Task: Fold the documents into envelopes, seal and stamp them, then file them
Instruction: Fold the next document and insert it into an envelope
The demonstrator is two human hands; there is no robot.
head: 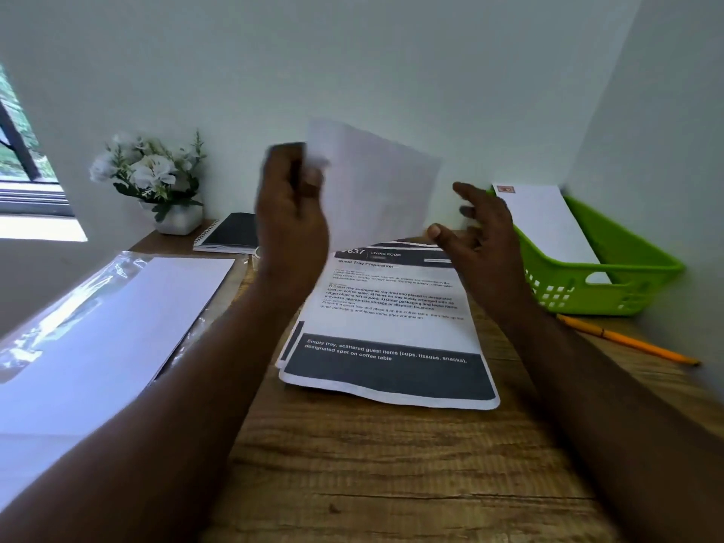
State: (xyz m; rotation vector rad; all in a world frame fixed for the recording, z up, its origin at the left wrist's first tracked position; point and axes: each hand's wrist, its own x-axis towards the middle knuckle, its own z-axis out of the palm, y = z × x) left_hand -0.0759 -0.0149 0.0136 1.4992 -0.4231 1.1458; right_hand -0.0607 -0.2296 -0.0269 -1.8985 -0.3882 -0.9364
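My left hand (292,213) is raised above the desk and grips the left edge of a white sheet or envelope (376,182), which stands tilted in the air and is blurred. My right hand (480,233) hovers to the right of it with fingers spread, holding nothing. Below both hands a small stack of printed documents (388,335) lies flat on the wooden desk (391,464). A stamped white envelope (548,225) leans inside the green basket (623,276) at the back right. A clear plastic pack of white envelopes (105,323) lies on the left.
A black spiral notebook (229,233) and a white pot of white flowers (156,178) stand at the back left by the wall. An orange pencil (627,339) lies in front of the basket. A window is at the far left.
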